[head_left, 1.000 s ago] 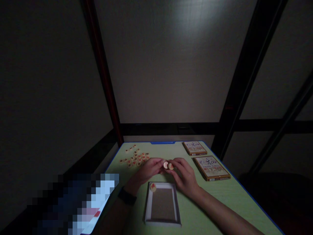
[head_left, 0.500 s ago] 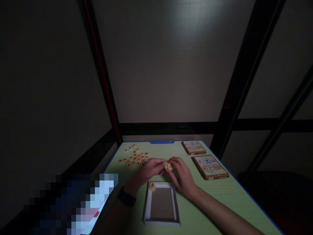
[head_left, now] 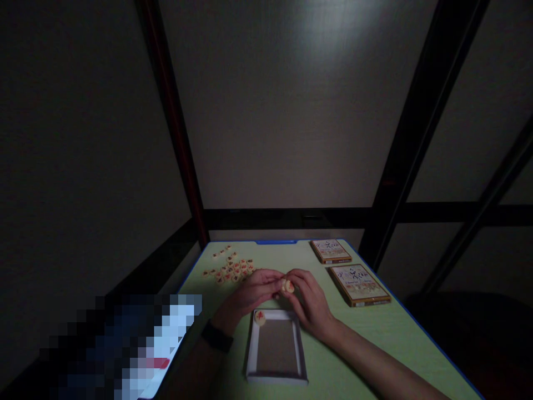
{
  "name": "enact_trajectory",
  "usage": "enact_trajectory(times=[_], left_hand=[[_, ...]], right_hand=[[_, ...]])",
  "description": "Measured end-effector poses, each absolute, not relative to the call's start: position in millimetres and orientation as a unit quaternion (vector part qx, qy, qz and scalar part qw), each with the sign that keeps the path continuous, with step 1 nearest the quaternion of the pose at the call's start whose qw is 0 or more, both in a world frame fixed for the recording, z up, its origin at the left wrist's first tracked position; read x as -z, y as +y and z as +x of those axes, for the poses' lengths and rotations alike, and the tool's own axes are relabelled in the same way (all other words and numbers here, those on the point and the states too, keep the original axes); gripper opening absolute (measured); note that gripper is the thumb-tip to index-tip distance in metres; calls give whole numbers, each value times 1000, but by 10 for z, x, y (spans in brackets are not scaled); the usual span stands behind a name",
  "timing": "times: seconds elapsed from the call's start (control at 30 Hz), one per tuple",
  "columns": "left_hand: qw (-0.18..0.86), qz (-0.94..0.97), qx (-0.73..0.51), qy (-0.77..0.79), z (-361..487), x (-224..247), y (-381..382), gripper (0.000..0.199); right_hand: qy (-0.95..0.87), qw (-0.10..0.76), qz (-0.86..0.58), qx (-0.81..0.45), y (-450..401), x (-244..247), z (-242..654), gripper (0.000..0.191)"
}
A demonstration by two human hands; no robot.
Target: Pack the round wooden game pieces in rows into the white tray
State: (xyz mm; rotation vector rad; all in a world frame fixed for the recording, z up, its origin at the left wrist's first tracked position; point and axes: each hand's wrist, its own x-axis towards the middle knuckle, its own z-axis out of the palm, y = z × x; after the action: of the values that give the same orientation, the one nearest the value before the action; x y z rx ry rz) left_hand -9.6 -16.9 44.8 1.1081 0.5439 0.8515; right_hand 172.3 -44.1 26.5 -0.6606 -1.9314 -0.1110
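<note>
Between my fingertips, just beyond the open box tray, are round Chinese chess pieces with red marks. My left hand, with a dark band on its wrist, pinches them from the left. From the right, my right hand curls its fingers and thumb around them. How many pieces are held I cannot tell. Below the hands lies the shallow white-rimmed box tray with a brown bottom. One red-marked chess piece rests in its far left corner.
Past my left hand, many loose chess pieces, red and dark marked, spread over the green table. Two printed boxes lie along the right edge. A bright screen-like object, partly pixelated, is at the lower left.
My left hand's fingers have shifted slightly over the pieces, and the held pieces have turned a little. The tray, its corner piece and the loose pieces stay where they were.
</note>
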Motion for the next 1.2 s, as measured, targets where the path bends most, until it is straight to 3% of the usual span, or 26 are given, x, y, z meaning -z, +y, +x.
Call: enact_trajectory(times=[0.47,0.7,1.2], left_hand=[[726,524,-374,242,-92,-526,-210,38],[713,526,-392,247,-100,-522,-201,40],[693,548,-395,251,-101,-496,-194,44]], right_hand=[[-812,520,-264,32,-472,-276,1721,28],[-803,536,-254,52,-467,-286,1723,42],[-802,544,-244,45,-467,-280,1715,33]])
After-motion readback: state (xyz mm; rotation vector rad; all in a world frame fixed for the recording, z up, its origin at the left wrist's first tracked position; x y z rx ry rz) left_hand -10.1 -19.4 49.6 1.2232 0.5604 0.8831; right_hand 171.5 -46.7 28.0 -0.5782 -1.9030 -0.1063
